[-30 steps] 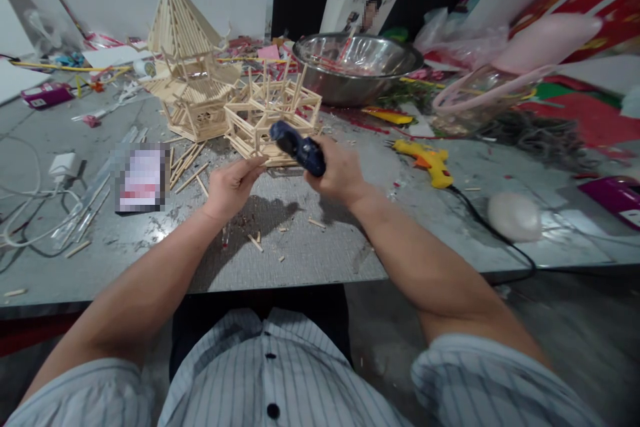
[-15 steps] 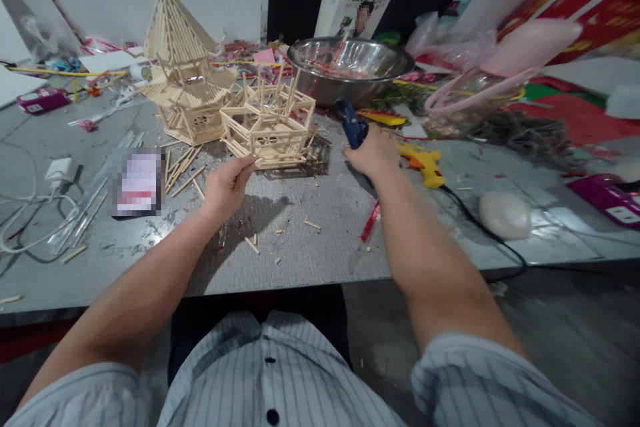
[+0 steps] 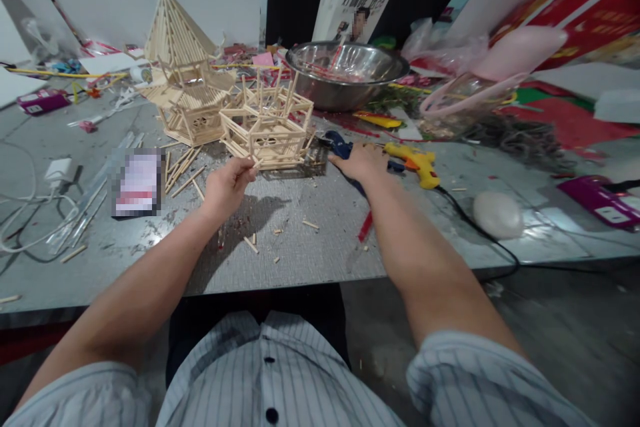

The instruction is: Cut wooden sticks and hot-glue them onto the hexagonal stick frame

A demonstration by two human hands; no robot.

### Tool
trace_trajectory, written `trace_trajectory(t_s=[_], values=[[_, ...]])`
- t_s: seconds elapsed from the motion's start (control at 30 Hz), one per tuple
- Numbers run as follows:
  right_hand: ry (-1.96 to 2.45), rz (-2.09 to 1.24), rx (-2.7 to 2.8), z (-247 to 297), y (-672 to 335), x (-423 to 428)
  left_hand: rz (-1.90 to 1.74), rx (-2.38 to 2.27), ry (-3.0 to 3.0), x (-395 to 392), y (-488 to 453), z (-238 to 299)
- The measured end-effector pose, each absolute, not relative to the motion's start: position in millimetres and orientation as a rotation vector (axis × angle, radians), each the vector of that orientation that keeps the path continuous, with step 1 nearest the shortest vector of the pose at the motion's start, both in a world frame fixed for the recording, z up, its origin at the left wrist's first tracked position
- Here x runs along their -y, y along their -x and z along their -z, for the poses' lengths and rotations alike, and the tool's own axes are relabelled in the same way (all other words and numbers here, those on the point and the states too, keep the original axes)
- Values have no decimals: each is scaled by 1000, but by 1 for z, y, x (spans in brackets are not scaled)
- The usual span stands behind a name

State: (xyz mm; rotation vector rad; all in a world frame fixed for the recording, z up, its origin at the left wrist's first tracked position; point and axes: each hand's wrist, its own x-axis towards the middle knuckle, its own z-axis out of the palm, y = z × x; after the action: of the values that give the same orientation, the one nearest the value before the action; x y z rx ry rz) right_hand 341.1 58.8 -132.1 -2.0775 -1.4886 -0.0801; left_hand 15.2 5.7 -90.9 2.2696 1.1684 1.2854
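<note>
My left hand (image 3: 231,183) is closed in a pinch on a short thin wooden stick (image 3: 258,164), its tip just showing at the fingertips. Directly behind it stands an open six-sided frame (image 3: 280,143) of wooden sticks, with several uprights poking up. Whether the pinched stick touches the frame I cannot tell. My right hand (image 3: 364,161) is over a blue-handled tool (image 3: 341,145), low at the table, its thumb along the tool's left side. The tool looks like pliers or shears; the palm hides its middle. A yellow glue gun (image 3: 423,165) lies just right of that hand.
A stick pagoda (image 3: 193,97) with a pointed roof rises behind the frame. Loose sticks (image 3: 183,170) and a phone (image 3: 137,183) lie at left. Behind stand a steel bowl (image 3: 345,90) and a pink-handled basket (image 3: 465,100). The glue gun's black cord (image 3: 470,223) runs right.
My right hand has lowered the blue-handled tool and moved slightly left; the tool has tipped from upright to nearly flat at the tabletop. My left hand has barely moved.
</note>
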Motion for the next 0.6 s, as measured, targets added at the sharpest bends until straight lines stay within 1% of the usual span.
trace_trajectory(t_s=[0.13, 0.23, 0.4, 0.6], values=[[2058, 143, 1467, 120, -337, -55, -1284, -1210, -2306, -5, -16, 89], [1783, 213, 1566, 104, -329, -47, -1304, -1202, -2362, -3, -16, 87], [1247, 195, 1959, 86, -282, -18, -1318, -1178, -2413, -2, -17, 87], [891, 186, 2232, 77, -225, 15, -1306, -1062, -2496, 0, -20, 87]])
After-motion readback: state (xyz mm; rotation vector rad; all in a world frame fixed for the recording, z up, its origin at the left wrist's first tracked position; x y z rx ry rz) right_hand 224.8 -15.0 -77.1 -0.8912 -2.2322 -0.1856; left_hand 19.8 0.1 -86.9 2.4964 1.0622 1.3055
